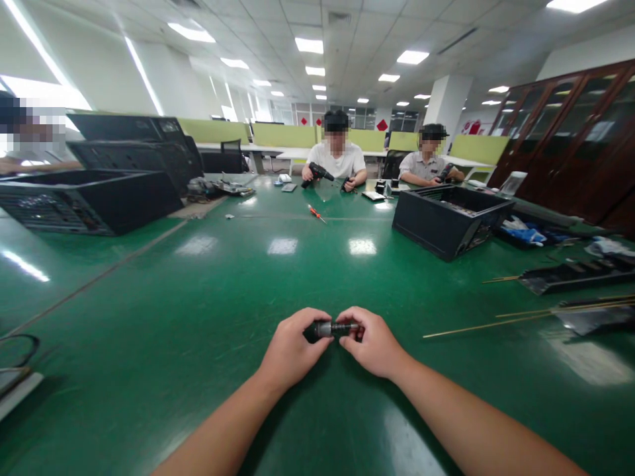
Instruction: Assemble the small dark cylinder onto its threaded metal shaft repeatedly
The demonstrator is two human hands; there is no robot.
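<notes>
Low in the middle of the view, both hands meet over a short black cylindrical tool with a silver band (325, 328); its exact kind I cannot make out. My left hand (292, 347) is closed around the thicker black end. With thumb and fingertips, my right hand (372, 344) grips the narrower end, where a small silvery piece shows between the fingers. The tool lies level, just above the green tabletop (238, 311). Fingers cover both of its ends.
Beyond my hands lies an orange screwdriver (316, 213). Black computer cases stand at left (99, 198) and right (449, 218). Thin brass-coloured rods (489, 325) jut in from the right. Across the table, one person (337, 158) holds a power drill (317, 173); another (429, 162) sits alongside.
</notes>
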